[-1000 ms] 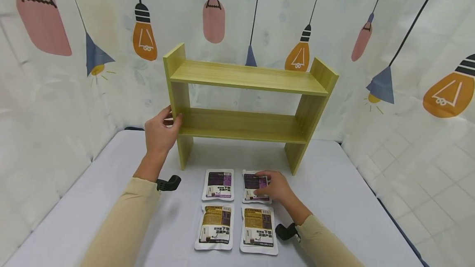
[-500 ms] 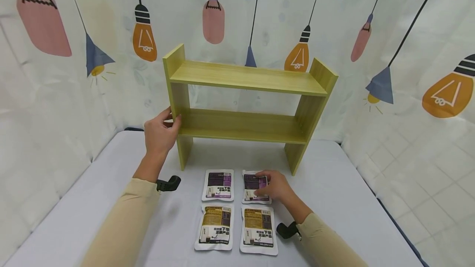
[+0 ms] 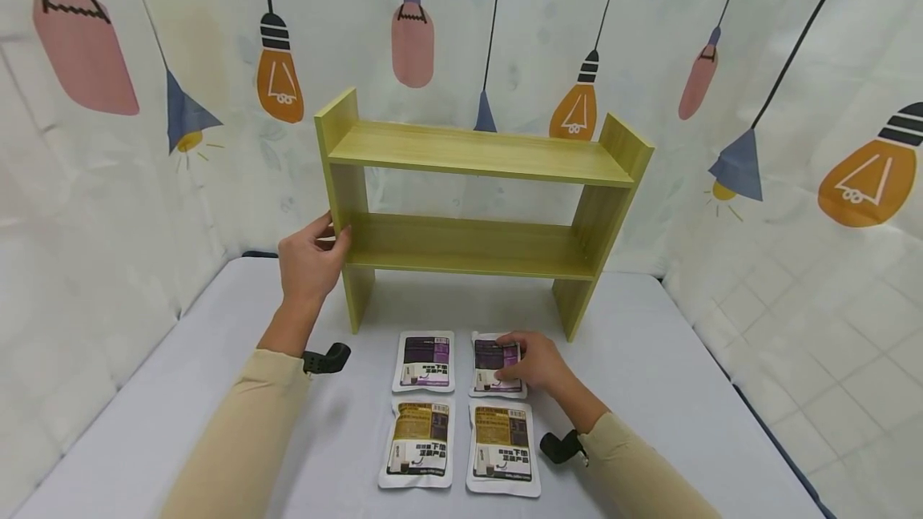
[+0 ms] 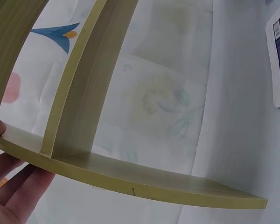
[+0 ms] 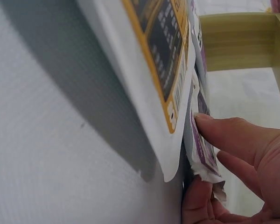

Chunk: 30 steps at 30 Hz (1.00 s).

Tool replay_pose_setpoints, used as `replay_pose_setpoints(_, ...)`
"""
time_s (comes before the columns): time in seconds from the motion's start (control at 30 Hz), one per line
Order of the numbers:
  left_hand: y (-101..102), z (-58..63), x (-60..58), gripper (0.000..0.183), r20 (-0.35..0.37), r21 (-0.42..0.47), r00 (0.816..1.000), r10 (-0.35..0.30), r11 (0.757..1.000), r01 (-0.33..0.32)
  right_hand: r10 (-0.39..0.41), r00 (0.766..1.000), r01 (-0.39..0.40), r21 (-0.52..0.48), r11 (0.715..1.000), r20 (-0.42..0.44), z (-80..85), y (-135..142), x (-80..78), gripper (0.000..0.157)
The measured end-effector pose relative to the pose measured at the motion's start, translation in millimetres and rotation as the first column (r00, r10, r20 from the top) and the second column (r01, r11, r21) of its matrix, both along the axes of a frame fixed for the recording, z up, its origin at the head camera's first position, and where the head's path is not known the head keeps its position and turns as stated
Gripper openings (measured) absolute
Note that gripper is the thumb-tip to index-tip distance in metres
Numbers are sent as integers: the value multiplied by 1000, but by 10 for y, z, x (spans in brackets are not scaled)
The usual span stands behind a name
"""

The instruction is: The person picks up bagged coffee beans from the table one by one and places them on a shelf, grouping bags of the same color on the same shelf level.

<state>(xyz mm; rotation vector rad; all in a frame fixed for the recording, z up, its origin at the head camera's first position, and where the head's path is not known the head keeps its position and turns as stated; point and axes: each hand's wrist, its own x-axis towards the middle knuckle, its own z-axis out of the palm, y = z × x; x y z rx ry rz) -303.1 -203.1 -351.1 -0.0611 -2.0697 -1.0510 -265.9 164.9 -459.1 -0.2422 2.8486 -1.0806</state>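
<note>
A two-tier wooden shelf [image 3: 469, 247], yellowish-green, stands toward the back of the table. My left hand [image 3: 308, 263] grips its left side panel [image 4: 130, 186], thumb on the inner face and fingers on the outer face in the left wrist view. My right hand [image 3: 539, 365] pinches the right edge of a purple-labelled white packet [image 3: 487, 359] at the back right of a two-by-two group. In the right wrist view the thumb [image 5: 233, 133] presses its printed face and fingers reach behind its edge. Another purple packet [image 3: 424, 361] lies to its left.
Two yellow-labelled packets [image 3: 418, 443] lie in the near row, the right packet [image 3: 502, 448] close below my right hand. A white cloth covers the table [image 3: 180, 407]. Printed curtains [image 3: 461, 38] rise behind the shelf and along both sides.
</note>
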Motion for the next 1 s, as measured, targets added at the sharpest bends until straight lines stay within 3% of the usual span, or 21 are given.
replay_pose_setpoints(0.47,-20,-11,-20,40,0,58,999,-32,998,32,-33,999,34,-62,997,20,17,5,34,49)
replay_pose_setpoints(0.77,-41,-6,-10,42,63,90,997,-44,995,38,-40,999,41,-87,995,13,31,4,58,50)
replay_pose_setpoints(1.0,-44,-6,-17,42,72,116,996,-52,992,43,-21,998,30,-159,987,59,32,33,51,50)
